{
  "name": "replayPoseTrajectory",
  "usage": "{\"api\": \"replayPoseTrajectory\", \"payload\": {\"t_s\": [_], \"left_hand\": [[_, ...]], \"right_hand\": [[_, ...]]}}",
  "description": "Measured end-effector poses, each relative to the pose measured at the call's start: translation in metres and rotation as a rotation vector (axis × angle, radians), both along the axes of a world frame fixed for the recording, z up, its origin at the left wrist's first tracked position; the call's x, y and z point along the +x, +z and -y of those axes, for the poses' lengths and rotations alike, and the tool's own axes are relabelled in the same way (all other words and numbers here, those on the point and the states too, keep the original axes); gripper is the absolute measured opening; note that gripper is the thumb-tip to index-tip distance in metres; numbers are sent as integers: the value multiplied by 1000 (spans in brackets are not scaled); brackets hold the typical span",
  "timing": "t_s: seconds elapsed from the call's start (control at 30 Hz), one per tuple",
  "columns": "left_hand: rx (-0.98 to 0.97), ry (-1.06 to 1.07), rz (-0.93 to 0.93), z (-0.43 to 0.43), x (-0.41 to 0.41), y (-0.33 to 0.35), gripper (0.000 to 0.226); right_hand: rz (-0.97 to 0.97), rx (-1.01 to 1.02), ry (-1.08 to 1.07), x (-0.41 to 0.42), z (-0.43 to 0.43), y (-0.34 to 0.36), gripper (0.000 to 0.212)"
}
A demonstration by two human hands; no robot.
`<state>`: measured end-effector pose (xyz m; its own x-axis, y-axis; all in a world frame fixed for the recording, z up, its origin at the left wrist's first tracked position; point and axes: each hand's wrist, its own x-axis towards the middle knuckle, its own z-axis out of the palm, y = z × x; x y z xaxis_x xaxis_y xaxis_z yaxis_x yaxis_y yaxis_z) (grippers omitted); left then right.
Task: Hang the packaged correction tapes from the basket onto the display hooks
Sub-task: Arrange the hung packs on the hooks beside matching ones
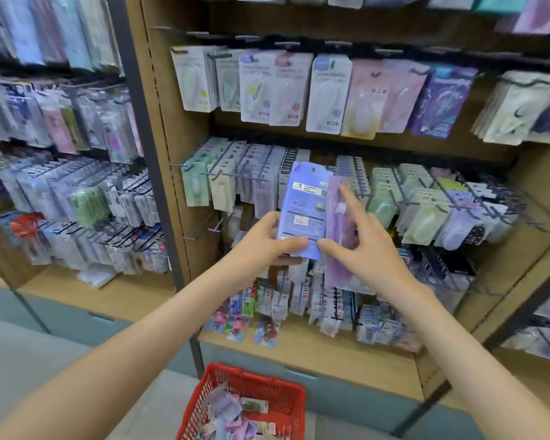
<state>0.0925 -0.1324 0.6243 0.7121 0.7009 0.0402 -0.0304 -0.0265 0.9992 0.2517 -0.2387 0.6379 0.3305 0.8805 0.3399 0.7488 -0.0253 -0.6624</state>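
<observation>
My left hand (pixel 269 238) grips the lower edge of a blue packaged correction tape (pixel 305 204), held upright with its printed back toward me, in front of the middle shelf. My right hand (pixel 359 241) pinches a purple packaged correction tape (pixel 338 223) just right of the blue one, thumb on its lower edge, fingers spread above it. A red basket (pixel 277 389) sits on the floor at the bottom, holding several more packs. The display hooks (pixel 216 174) jut out from the wooden back panel, most loaded with hanging packs; a bare hook (pixel 215 230) sticks out lower left.
A wooden shelving unit (pixel 315 347) fills the view, with rows of hanging stationery packs above, left and right. Small packs stand on the bottom ledge. A dark metal upright (pixel 146 128) divides it from the left bay. Grey floor lies at lower left.
</observation>
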Motion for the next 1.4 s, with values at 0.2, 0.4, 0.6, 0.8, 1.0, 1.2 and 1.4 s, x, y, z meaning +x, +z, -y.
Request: {"api": "replayPoseTrajectory", "payload": {"t_s": [0.2, 0.4, 0.6, 0.8, 1.0, 1.2, 1.4], "left_hand": [[86, -2, 49, 26, 33, 40, 42], [185, 19, 132, 14, 55, 95, 36], [294, 26, 234, -23, 78, 152, 35], [345, -5, 330, -77, 96, 184, 29], [398, 8, 392, -127, 106, 206, 31], [401, 5, 433, -148, 118, 214, 32], [419, -30, 482, -133, 139, 221, 31]], "right_hand": [[139, 38, -41, 36, 31, 43, 88], [239, 176, -104, 62, 23, 89, 89], [317, 243, -161, 72, -6, 148, 96], [438, 284, -240, 78, -54, 184, 97], [460, 383, -319, 93, -85, 212, 92], [479, 425, -377, 105, -100, 228, 90], [457, 459, -450, 132, -96, 234, 89]]}}
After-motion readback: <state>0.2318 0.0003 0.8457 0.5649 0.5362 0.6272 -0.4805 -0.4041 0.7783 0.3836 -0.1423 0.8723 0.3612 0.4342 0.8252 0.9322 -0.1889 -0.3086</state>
